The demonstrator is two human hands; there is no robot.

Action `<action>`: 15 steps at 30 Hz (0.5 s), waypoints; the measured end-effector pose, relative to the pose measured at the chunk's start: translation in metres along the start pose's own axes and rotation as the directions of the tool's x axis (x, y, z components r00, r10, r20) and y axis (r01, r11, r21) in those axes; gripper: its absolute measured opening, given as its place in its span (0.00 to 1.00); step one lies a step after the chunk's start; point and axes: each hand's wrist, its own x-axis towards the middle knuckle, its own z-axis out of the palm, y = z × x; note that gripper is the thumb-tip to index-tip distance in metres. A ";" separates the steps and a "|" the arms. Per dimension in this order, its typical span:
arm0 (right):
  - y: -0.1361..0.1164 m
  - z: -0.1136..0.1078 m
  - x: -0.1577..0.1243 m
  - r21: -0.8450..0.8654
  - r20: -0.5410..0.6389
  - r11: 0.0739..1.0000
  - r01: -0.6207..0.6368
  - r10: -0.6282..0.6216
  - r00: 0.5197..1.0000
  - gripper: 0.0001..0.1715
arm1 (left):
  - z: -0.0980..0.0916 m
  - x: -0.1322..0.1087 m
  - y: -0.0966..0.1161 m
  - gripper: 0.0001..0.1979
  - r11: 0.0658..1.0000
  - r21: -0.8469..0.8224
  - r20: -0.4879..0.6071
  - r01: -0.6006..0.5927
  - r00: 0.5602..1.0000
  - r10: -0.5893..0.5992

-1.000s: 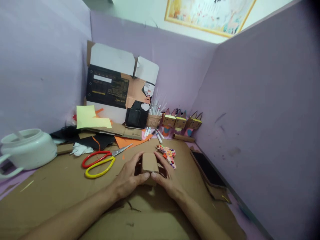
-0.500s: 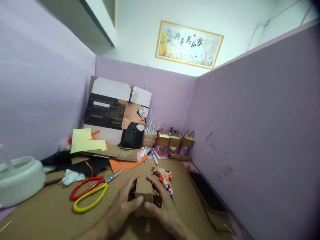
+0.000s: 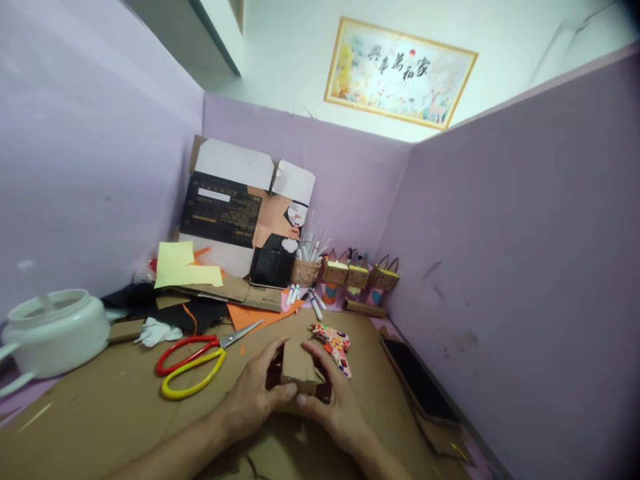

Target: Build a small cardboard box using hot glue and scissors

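Observation:
A small brown cardboard box (image 3: pixel 299 365) sits on the brown cardboard sheet (image 3: pixel 125 413) that covers the desk. My left hand (image 3: pixel 255 393) grips its left side, thumb on the front face. Its right side is held by my right hand (image 3: pixel 331 405), fingers curled over the top edge. Just behind the box lies a glue gun with a colourful pattern (image 3: pixel 333 343). Red and yellow scissors (image 3: pixel 197 362) lie to the left of my hands, blades pointing right.
A white pot (image 3: pixel 55 330) stands at the left edge. Paper scraps, a printed flattened carton (image 3: pixel 235 207), a pen basket (image 3: pixel 305 270) and small cardboard figures (image 3: pixel 360 273) line the back. A dark tray (image 3: pixel 417 380) lies at right. Purple partitions enclose the desk.
The camera tilted up and then slightly back down and left. Both hands stayed on the cardboard box, which has turned a little between them.

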 end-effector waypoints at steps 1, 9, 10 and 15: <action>0.000 0.000 0.000 -0.011 -0.008 1.000 0.005 -0.005 1.000 0.38 | 0.000 0.000 -0.001 0.38 1.000 0.008 -0.003 -0.011 1.000 0.011; 0.005 -0.003 -0.001 -0.063 0.001 0.997 0.036 -0.036 0.999 0.34 | -0.001 0.001 -0.007 0.37 0.998 0.041 -0.018 -0.057 0.998 0.057; 0.006 -0.003 -0.001 -0.069 0.000 0.997 0.042 -0.042 0.999 0.34 | -0.001 0.001 -0.008 0.37 0.998 0.039 -0.018 -0.054 0.998 0.054; 0.003 -0.001 0.001 -0.060 0.007 0.998 0.023 -0.023 1.000 0.33 | -0.002 0.003 -0.019 0.36 0.998 0.040 -0.046 -0.051 0.998 0.052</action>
